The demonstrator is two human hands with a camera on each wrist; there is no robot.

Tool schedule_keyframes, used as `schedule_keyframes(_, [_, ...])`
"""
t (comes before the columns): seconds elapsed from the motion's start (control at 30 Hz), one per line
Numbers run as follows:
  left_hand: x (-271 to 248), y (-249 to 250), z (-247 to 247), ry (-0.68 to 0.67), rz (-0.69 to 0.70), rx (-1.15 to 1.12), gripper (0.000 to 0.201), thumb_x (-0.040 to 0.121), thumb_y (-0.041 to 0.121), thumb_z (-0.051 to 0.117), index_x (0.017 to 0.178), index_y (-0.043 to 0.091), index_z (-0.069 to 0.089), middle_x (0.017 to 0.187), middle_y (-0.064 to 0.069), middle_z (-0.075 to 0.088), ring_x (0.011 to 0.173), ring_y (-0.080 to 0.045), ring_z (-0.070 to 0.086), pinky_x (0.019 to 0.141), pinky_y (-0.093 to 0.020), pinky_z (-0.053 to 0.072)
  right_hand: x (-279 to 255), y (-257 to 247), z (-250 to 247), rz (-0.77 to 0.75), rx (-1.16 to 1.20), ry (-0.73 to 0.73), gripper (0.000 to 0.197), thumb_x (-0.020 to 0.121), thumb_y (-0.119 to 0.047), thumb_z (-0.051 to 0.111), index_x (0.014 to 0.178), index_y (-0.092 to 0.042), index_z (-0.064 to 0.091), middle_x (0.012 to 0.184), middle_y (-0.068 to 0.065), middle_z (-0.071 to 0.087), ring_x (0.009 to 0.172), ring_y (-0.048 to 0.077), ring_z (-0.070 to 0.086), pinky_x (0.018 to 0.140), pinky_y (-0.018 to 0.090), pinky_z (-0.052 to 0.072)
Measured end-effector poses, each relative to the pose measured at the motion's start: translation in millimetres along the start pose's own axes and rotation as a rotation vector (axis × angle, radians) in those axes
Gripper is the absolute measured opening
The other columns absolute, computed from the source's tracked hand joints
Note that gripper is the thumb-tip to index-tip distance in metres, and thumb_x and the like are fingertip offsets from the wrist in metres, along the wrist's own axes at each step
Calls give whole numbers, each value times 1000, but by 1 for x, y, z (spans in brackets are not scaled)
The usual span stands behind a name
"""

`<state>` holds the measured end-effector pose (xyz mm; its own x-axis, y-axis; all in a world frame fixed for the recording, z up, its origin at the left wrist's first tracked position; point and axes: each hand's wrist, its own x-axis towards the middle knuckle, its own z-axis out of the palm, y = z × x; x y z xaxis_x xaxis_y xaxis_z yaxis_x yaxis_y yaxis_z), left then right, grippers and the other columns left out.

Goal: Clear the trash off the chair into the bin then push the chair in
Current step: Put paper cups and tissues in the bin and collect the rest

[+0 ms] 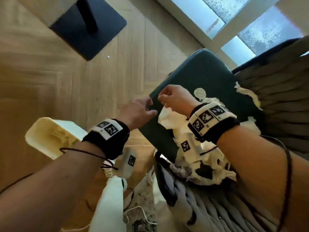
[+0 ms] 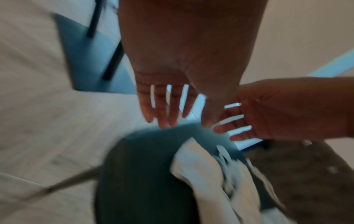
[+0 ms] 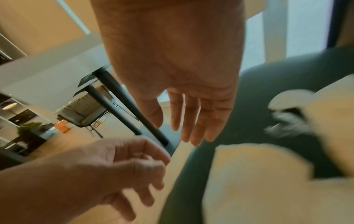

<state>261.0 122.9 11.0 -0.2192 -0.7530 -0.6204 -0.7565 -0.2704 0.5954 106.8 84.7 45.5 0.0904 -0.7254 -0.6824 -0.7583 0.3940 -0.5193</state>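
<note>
A chair with a dark green seat (image 1: pixel 200 72) and a grey quilted back (image 1: pixel 275 101) stands to the right. Crumpled white paper (image 1: pixel 168 118) lies on the seat, with a round white lid (image 1: pixel 200 93) and more scraps (image 1: pixel 245 92) by the back. My left hand (image 1: pixel 150 108) and right hand (image 1: pixel 163 97) hover close together over the seat's front edge, just above the paper. The wrist views show the left hand (image 2: pixel 166 119) and the right hand (image 3: pixel 184 133) with fingers extended and empty. A cream bin (image 1: pixel 38 131) stands on the floor at lower left, with paper inside.
A black table base with its post (image 1: pixel 88 25) sits on the wooden floor at upper left. A window (image 1: pixel 250 17) runs behind the chair. Torn white paper (image 1: pixel 209 168) lies under my right forearm. A white cable (image 1: pixel 138 210) trails by my legs.
</note>
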Motion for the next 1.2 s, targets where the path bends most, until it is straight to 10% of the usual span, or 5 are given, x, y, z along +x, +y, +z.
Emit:
schedule_keyframes(0.17, [44, 49, 63, -85, -271, 139, 66, 76, 53, 69, 125, 16, 46, 122, -9, 61, 108, -29, 60, 91, -45, 51, -5, 93, -82, 60, -196, 77, 58, 79, -32, 73, 132, -30, 48, 131, 0, 48, 120, 19, 50, 98, 37, 47])
schedule_keyframes(0.4, [60, 70, 67, -112, -317, -296, 20, 85, 29, 70, 96, 15, 63, 98, -7, 68, 91, -20, 66, 87, -43, 56, 19, 144, -108, 64, -704, -206, 119, 58, -46, 86, 149, -44, 8, 161, -1, -1, 147, 32, 9, 111, 55, 29])
schedule_keyframes(0.87, [45, 85, 59, -92, -248, -460, 15, 89, 22, 66, 102, 21, 59, 94, 6, 64, 89, -9, 63, 69, -25, 52, 0, 162, -88, -8, -358, -354, 20, 74, -33, 77, 90, -31, 65, 91, -7, 66, 86, 11, 63, 83, 36, 56])
schedule_keyframes(1.07, [23, 83, 37, 1, -158, -577, 41, 89, 19, 64, 129, 17, 52, 98, 11, 60, 91, -5, 58, 70, -21, 51, -16, 135, -129, -27, -193, -196, 33, 73, -33, 78, 104, -27, 67, 101, -5, 66, 95, 15, 65, 84, 39, 58])
schedule_keyframes(1.2, [8, 64, 14, 111, -157, -681, 43, 90, 21, 63, 130, 15, 49, 114, 1, 60, 105, -17, 60, 78, -25, 54, -32, 82, -135, -157, -173, -132, 28, 78, -35, 74, 104, -33, 63, 92, -17, 64, 87, 0, 61, 76, 19, 51])
